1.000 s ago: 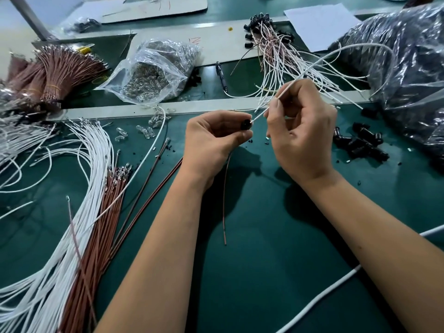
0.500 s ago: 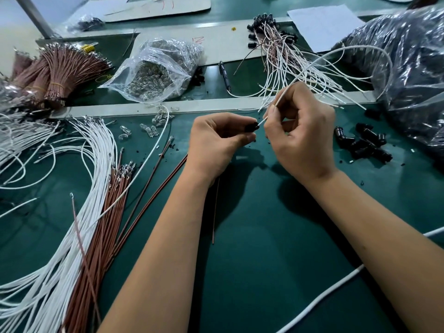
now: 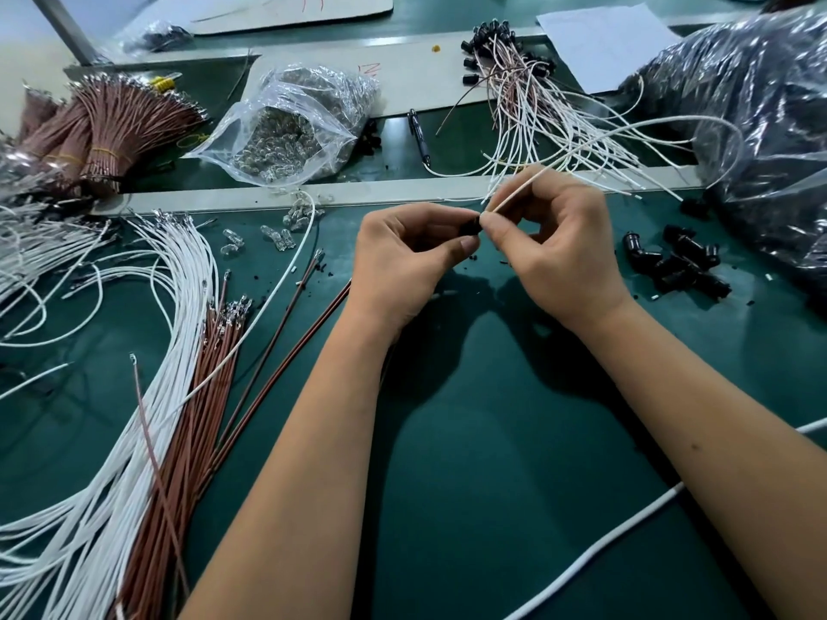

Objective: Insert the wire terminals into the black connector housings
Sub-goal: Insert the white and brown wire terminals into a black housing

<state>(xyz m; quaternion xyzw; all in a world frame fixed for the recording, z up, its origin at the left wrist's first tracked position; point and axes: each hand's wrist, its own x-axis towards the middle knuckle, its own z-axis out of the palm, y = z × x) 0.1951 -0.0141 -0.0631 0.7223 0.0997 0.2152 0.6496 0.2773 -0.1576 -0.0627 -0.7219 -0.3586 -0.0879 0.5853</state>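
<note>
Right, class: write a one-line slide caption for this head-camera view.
Left hand holds a small black connector housing while right hand feeds in a thin white wire.

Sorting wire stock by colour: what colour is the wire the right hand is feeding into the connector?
White wire, pinched by the right hand; seen in the head view.

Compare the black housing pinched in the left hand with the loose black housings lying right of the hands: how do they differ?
The small black connector housing is held off the mat by the left hand; the pile of loose black housings lies on the green mat. The held one meets a thin white wire pinched by the right hand; the pile shows no wires. Both are black plastic.
</note>
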